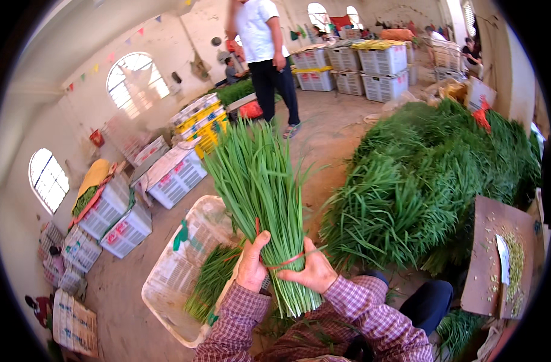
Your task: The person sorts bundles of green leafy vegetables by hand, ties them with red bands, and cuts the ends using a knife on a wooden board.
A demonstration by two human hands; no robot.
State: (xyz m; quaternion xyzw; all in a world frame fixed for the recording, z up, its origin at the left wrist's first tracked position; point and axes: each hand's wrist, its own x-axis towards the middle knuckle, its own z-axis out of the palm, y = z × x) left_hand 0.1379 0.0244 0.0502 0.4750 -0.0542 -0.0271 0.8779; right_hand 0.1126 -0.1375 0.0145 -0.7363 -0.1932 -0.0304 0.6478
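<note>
A thick bundle of long green garlic chives (263, 181) stands upright between my two hands, its pale cut ends down and its leaf tips up. Around its lower part runs a red tie (285, 262). My left hand (251, 265) is wrapped against the bundle's left side, thumb up along the stems. On the other side my right hand (313, 269) grips it at the tie, thumb across the front. Fingers behind the stems are hidden. Left of the bundle sits a white plastic crate (173, 265) with more chives (212, 283) inside.
A large heap of loose chives (408, 181) lies on the right. Beside it, a knife (503, 259) rests on a brown board (483, 241) with trimmings. Stacked crates (173, 175) line the left and back. A person in a white shirt (257, 24) stands ahead.
</note>
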